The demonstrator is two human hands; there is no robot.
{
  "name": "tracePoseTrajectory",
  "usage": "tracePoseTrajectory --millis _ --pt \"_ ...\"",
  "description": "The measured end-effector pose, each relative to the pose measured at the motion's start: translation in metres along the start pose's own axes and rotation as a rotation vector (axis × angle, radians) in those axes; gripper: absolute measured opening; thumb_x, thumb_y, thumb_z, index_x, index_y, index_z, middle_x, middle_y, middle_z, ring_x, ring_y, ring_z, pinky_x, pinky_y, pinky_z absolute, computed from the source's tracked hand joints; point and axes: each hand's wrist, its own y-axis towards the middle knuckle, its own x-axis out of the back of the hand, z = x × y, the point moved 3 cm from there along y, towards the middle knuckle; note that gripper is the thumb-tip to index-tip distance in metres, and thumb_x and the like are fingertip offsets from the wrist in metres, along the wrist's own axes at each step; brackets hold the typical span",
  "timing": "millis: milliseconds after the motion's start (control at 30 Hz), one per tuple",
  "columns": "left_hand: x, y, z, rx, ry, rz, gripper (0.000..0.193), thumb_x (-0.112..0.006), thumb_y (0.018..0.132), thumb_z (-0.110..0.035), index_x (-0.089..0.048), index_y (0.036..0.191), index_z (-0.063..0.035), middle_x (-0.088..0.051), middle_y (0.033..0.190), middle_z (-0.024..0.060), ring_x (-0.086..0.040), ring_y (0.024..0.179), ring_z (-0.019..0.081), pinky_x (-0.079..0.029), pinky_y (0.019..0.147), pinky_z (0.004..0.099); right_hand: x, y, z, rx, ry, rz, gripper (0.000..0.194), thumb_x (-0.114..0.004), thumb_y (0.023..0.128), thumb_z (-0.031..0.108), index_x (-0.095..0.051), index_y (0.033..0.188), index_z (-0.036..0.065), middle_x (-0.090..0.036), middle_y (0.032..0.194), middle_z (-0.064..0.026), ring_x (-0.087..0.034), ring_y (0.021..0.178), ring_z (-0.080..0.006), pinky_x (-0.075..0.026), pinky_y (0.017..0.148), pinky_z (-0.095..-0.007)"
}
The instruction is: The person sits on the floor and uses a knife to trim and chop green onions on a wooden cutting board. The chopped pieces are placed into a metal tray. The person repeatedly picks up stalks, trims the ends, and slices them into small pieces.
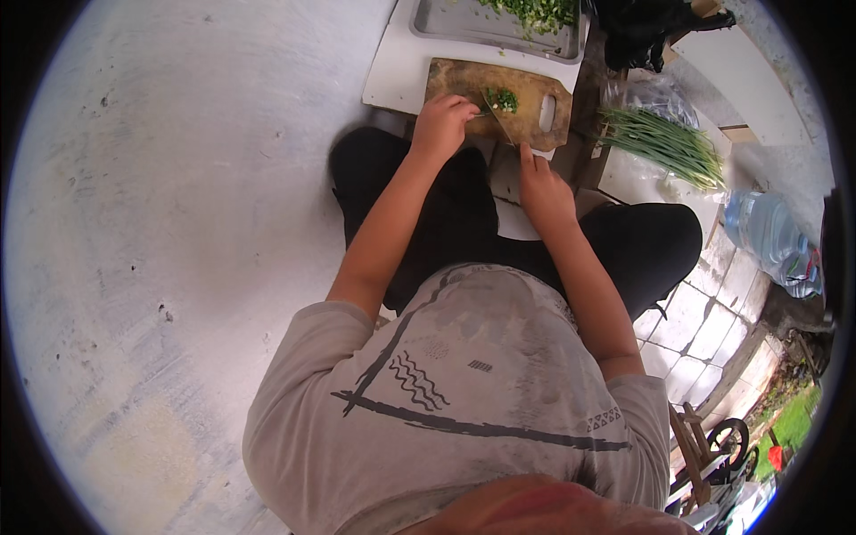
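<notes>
A worn wooden cutting board with a handle slot lies before me on a white surface. My left hand is on its left part, fingers closed on the end of some green onion stalks. In my right hand, at the board's near edge, is the handle of a knife, whose thin blade slants over the board, its tip side by the stalks. Chopped green onion lies in a small heap just right of the blade. Beyond the board, a metal tray holds more chopped greens.
On the right, a bunch of long green onions lies by clear plastic film. Farther right is a large clear blue water bottle. A black plastic bag is at the upper right. A pale wall fills the left side.
</notes>
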Motion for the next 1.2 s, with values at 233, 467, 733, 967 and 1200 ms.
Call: tracePoseTrajectory --millis 233,467,733,967,1200 --pt "-0.001 0.002 -0.003 0.012 -0.007 -0.088 0.014 -0.083 0.087 -0.007 -0.079 0.099 -0.0098 -0.079 0.101 0.0070 -0.072 0.095 0.0334 -0.059 0.085 0.0458 0.007 -0.003 -0.008 -0.010 0.181 -0.051 0.060 -0.069 0.101 0.017 -0.050 0.157 0.006 -0.072 0.108 -0.0169 -0.076 0.082 -0.0394 -0.064 0.071 -0.0481" --pt "-0.005 0.003 -0.006 -0.047 0.015 -0.147 0.013 -0.085 0.085 -0.010 -0.078 0.096 -0.0109 -0.076 0.097 0.0037 -0.072 0.093 0.0308 -0.058 0.083 0.0447 0.025 -0.005 -0.005 -0.034 0.312 -0.089 0.062 -0.071 0.101 0.014 -0.051 0.158 0.005 -0.071 0.110 -0.0196 -0.075 0.085 -0.0424 -0.063 0.073 -0.0503" --pt "-0.003 -0.001 -0.008 -0.028 0.075 -0.154 0.013 -0.087 0.086 -0.015 -0.082 0.097 -0.0135 -0.075 0.100 0.0000 -0.072 0.095 0.0270 -0.059 0.083 0.0419 0.015 -0.006 -0.002 -0.008 0.302 -0.038 0.061 -0.071 0.101 0.016 -0.051 0.158 0.005 -0.071 0.111 -0.0200 -0.075 0.084 -0.0431 -0.063 0.073 -0.0513" --pt "-0.001 0.001 -0.003 -0.028 0.026 -0.099 0.013 -0.085 0.089 -0.014 -0.083 0.101 -0.0125 -0.077 0.103 0.0020 -0.072 0.096 0.0291 -0.060 0.084 0.0433 0.006 -0.005 -0.002 -0.017 0.263 -0.006 0.058 -0.069 0.102 0.016 -0.051 0.156 0.004 -0.071 0.107 -0.0197 -0.076 0.083 -0.0423 -0.064 0.072 -0.0508" --pt "-0.004 0.002 -0.002 -0.010 0.017 -0.062 0.011 -0.081 0.092 -0.013 -0.082 0.102 -0.0104 -0.078 0.105 0.0052 -0.072 0.098 0.0314 -0.059 0.087 0.0446 -0.001 -0.004 0.007 -0.006 0.106 0.038 0.064 -0.064 0.097 0.010 -0.047 0.158 0.001 -0.069 0.105 -0.0173 -0.078 0.080 -0.0374 -0.065 0.068 -0.0484"
